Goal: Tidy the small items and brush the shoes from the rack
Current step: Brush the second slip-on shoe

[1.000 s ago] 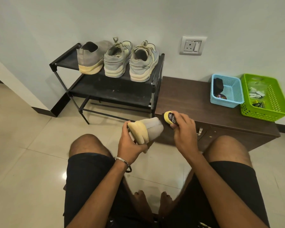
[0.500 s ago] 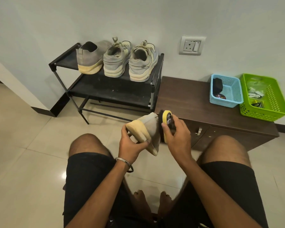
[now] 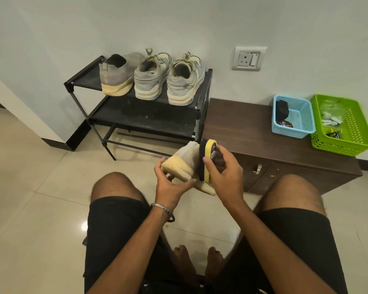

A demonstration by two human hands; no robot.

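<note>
Left hand point(image 3: 170, 183) grips the grey knit slip-on shoe with the cream sole point(image 3: 184, 164) over the knees. Right hand point(image 3: 223, 168) clamps the yellow-backed black-bristle brush point(image 3: 207, 160) against its right side. I'd brush short, firm strokes away from you.

A black shoe rack point(image 3: 149, 115) standing on the tiled floor point(image 3: 30, 198) carries three grey shoes point(image 3: 153, 78) on its top shelf at 11 o'clock, while the adjoining brown cabinet point(image 3: 242, 132) bears a blue basket point(image 3: 293, 116) and a green basket point(image 3: 346, 126) at 2 o'clock.
</note>
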